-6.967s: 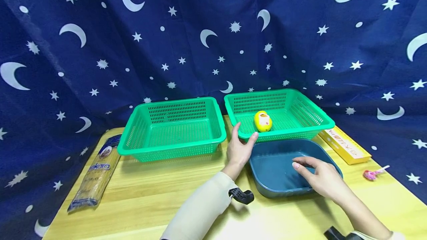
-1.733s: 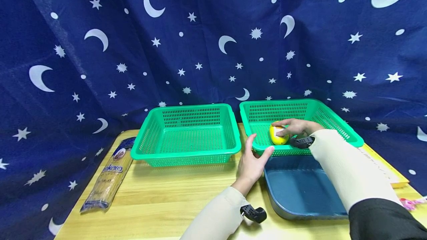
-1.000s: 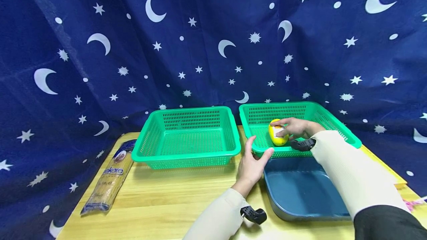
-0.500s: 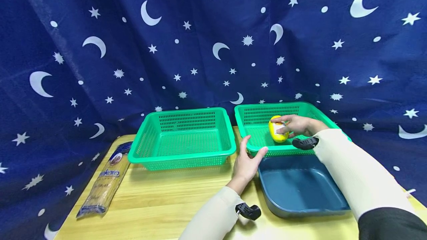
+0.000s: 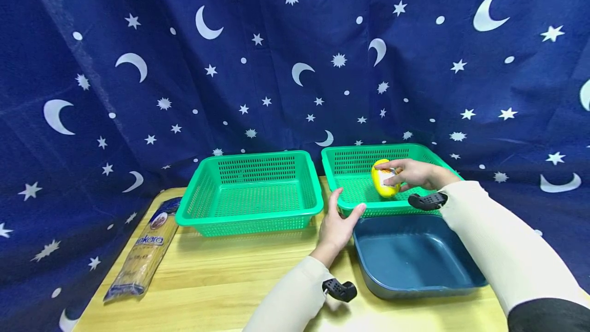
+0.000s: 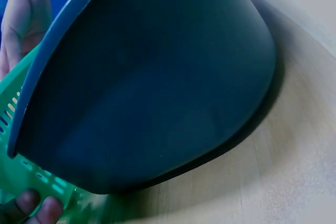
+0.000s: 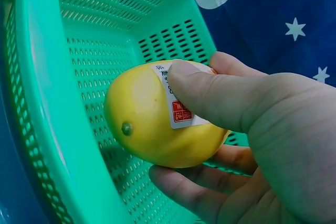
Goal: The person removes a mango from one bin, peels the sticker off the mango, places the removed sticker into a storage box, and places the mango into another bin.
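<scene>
In the head view, my right hand [image 5: 417,173] reaches into the right green basket [image 5: 384,208] and grips a yellow lemon [image 5: 387,192] with a white label. The right wrist view shows the thumb over the label and the fingers curled beneath the lemon [image 7: 136,114], close over the basket's slotted floor. My left hand [image 5: 335,227] holds this basket's front left corner, thumb along the front, forefinger along the left side. At lower left in the left wrist view, two fingertips [image 6: 48,209] lie against its green wall.
A dark blue plastic tub [image 5: 415,255] stands in front of the right basket, under my right forearm. Another green basket [image 5: 251,219] is at left. A pack of spaghetti [image 5: 143,255] lies along the table's left edge. A star-patterned curtain [image 5: 258,65] hangs behind.
Seven seconds ago my right hand hovered over the blue tub; it now grips the lemon in the right basket. In the last second the lemon has tilted and risen slightly. My left hand stays put.
</scene>
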Demonstrator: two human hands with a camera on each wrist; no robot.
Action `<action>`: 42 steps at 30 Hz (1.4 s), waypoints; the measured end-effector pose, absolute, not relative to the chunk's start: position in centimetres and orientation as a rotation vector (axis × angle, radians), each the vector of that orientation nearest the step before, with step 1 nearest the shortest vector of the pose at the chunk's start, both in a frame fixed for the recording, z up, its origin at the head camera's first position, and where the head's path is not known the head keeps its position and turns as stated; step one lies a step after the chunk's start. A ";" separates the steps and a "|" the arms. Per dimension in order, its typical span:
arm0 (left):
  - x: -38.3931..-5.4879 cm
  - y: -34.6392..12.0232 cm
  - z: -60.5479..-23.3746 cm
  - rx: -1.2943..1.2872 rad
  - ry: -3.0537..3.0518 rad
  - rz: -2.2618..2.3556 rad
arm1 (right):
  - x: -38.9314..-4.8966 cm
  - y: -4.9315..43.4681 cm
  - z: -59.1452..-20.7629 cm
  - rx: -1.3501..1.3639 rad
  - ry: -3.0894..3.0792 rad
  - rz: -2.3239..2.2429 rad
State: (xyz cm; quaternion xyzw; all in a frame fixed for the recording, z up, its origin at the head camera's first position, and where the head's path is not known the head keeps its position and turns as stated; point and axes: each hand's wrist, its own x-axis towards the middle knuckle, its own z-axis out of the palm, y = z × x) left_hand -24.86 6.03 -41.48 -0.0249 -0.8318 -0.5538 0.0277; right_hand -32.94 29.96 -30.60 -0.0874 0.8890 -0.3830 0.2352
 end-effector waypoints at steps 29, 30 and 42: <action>-25.0 5.8 -41.4 -0.088 -2.589 -1.683 | -28.3 27.5 -26.0 -0.316 2.490 -1.063; -25.0 5.8 -41.4 -0.093 -2.592 -1.680 | -28.0 27.3 -25.9 -0.316 2.488 -1.067; -24.7 5.8 -41.3 -0.097 -2.628 -1.578 | -23.3 26.2 -26.0 -0.362 2.484 -1.108</action>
